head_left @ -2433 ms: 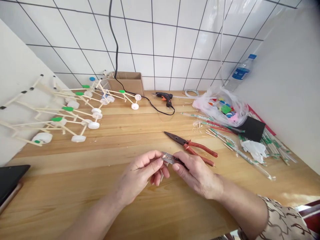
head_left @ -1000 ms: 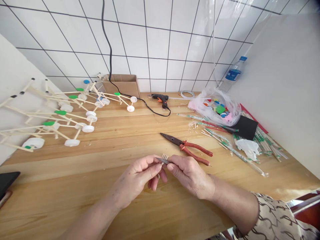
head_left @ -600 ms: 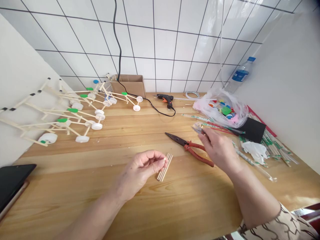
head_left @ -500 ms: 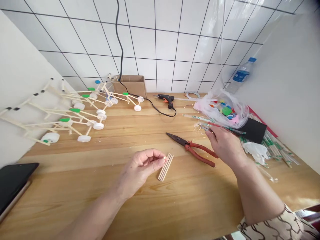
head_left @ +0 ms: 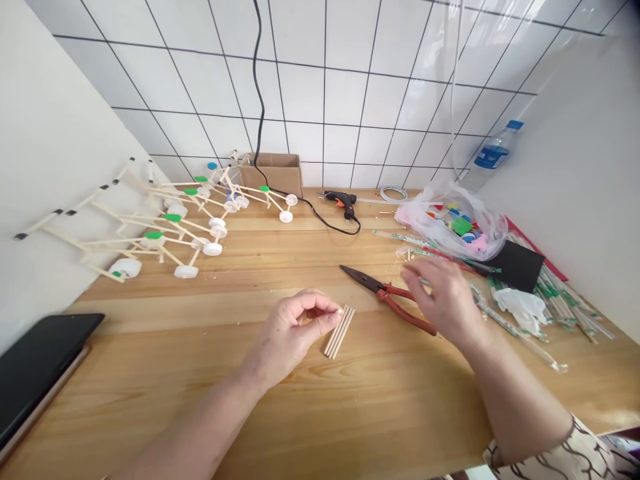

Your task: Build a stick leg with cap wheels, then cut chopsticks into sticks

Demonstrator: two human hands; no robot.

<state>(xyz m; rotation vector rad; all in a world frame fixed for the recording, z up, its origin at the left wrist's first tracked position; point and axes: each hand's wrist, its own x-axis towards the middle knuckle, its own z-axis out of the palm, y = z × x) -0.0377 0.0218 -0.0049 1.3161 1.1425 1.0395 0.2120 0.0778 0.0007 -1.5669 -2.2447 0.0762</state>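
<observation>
My left hand (head_left: 295, 337) is closed in a pinch, thumb against index finger; anything between the fingertips is too small to make out. Right beside those fingertips, several short wooden sticks (head_left: 340, 332) lie side by side on the wooden table (head_left: 280, 427). My right hand (head_left: 443, 300) hovers over the handles of the red-handled long-nose pliers (head_left: 387, 297), slightly blurred, its fingers loosely apart with nothing visible in them. The pliers lie with their dark jaws pointing up and left. Part of a small metal tool shows under my right hand, mostly hidden.
Wooden-stick models with white wheels (head_left: 185, 271) stand at the left. Along the tiled wall are a cardboard box (head_left: 275, 177), a glue gun (head_left: 343, 202) and a tape roll (head_left: 394, 194). A plastic bag of coloured caps (head_left: 460, 223), wrapped sticks (head_left: 560, 303) and a bottle (head_left: 493, 157) occupy the right.
My right hand has drawn back towards me from beside the wrapped sticks and no longer shows the metal tool at its fingertips. My left hand keeps its pinch. The view has shifted slightly.
</observation>
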